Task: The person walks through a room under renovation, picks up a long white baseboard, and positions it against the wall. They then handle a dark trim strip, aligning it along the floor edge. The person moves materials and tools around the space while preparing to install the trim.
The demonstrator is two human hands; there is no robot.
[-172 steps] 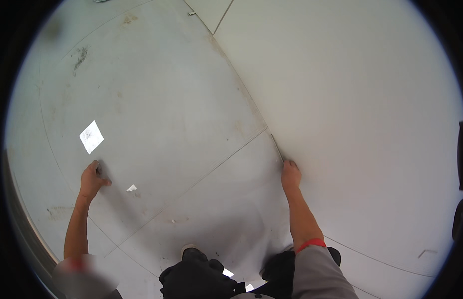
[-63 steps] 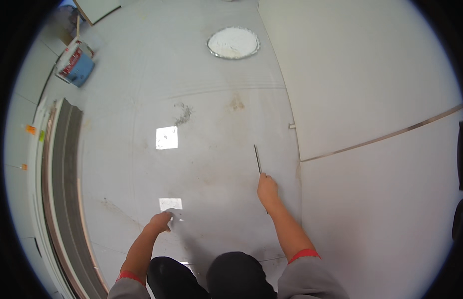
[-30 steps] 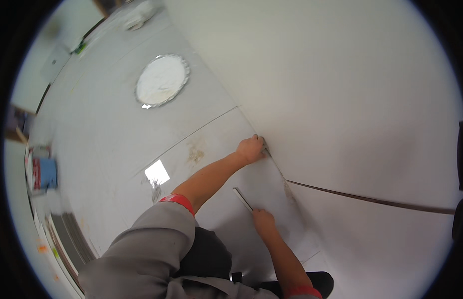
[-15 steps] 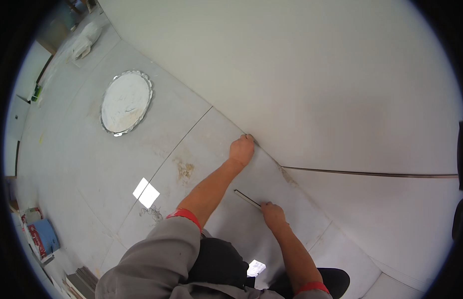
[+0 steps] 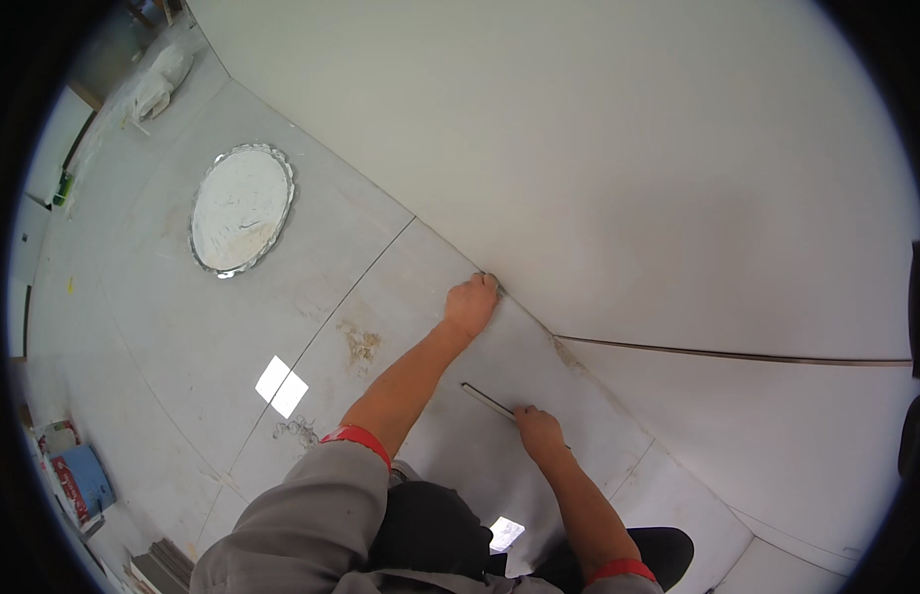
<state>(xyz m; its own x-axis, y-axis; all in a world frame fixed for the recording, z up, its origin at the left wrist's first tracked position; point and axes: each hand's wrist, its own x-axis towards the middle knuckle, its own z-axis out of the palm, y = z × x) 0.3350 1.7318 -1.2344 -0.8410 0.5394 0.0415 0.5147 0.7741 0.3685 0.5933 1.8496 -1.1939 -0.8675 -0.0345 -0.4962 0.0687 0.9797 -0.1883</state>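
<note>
My left hand (image 5: 470,305) reaches to the seam where the grey floor meets the pale wall (image 5: 698,129), fingers closed at the wall's foot; what they grip, if anything, is hidden. Lower and to the right, my right hand (image 5: 540,436) is closed on a thin metal strip (image 5: 486,399), which points up-left over the floor, short of the wall. A narrow brownish trim line (image 5: 727,352) runs across the wall from the corner seam toward the right.
An oval mound of white material with a crinkled silvery rim (image 5: 240,211) lies on the floor (image 5: 163,376). A blue bucket (image 5: 84,478) and stacked long panels (image 5: 163,569) are at lower left; a pale bundle (image 5: 158,84) lies further back.
The view has turned right toward the wall. My left hand has moved from low left up to the wall's foot; my right hand keeps the strip. The last half second shows only slight shift.
</note>
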